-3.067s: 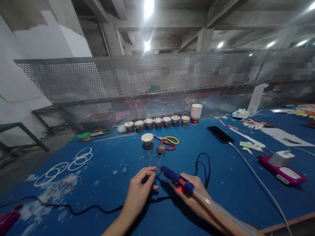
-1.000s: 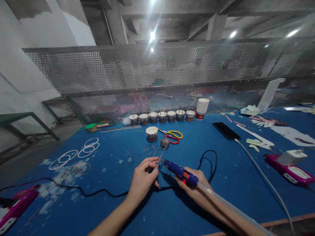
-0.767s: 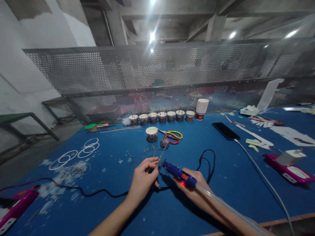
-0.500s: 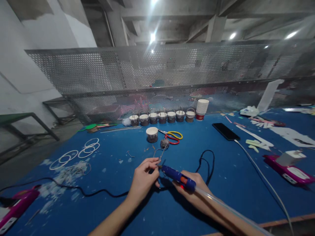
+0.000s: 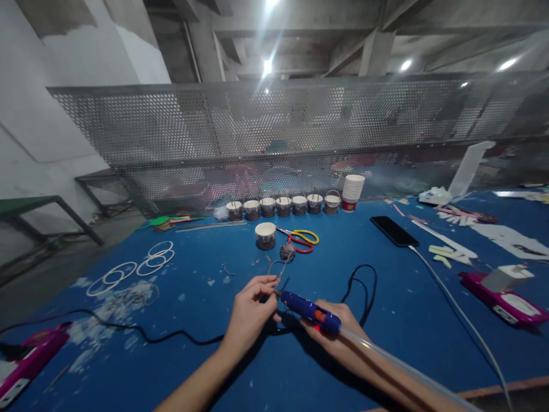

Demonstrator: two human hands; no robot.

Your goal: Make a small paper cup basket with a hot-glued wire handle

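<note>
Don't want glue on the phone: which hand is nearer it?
Right. The right hand, gripping the blue glue gun, is on the near side and left of the phone; the left hand is farther left.

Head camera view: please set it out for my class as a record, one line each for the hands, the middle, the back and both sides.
Left hand: grip closed on grey string
Right hand: holds blue glue gun, its nozzle close to the other hand; contact unclear
Middle: single cup, grey yarn ball, scissors
Back: row of seven cups, cup stack at right end
Left side: white rings
Right side: black phone
</note>
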